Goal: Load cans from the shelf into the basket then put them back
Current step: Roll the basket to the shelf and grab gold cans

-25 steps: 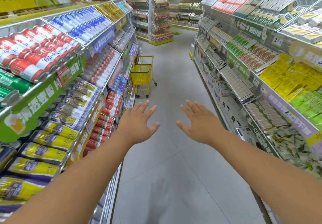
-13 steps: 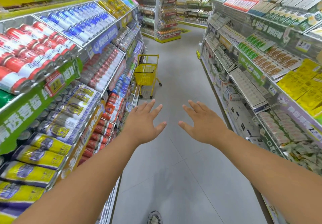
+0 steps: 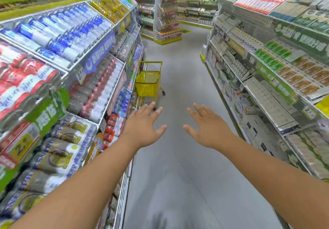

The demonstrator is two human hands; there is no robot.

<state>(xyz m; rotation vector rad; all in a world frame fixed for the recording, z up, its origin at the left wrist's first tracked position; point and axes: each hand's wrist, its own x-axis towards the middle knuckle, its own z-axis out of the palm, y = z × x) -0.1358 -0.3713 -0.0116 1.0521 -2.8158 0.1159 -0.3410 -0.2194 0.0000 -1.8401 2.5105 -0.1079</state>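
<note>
Reaching forward, head view: your left hand [image 3: 142, 125] and right hand [image 3: 208, 127] are spread flat, fingers apart, holding nothing. The yellow basket cart [image 3: 148, 82] stands ahead, well apart, nearer your left hand. Cans [image 3: 58, 32] lie on the left shelf, long axes pointing toward the aisle.

Basket [image 3: 147, 83] ahead, cans [image 3: 58, 32] left on shelf [image 3: 114, 88]

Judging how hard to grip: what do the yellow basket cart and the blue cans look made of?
Yellow basket cart: likely moulded plastic basket, going by its fine grid walls, with a matching yellow tubular frame, material unclear. Blue cans: probably thin metal, glossy printed sides, though blurred.
</note>
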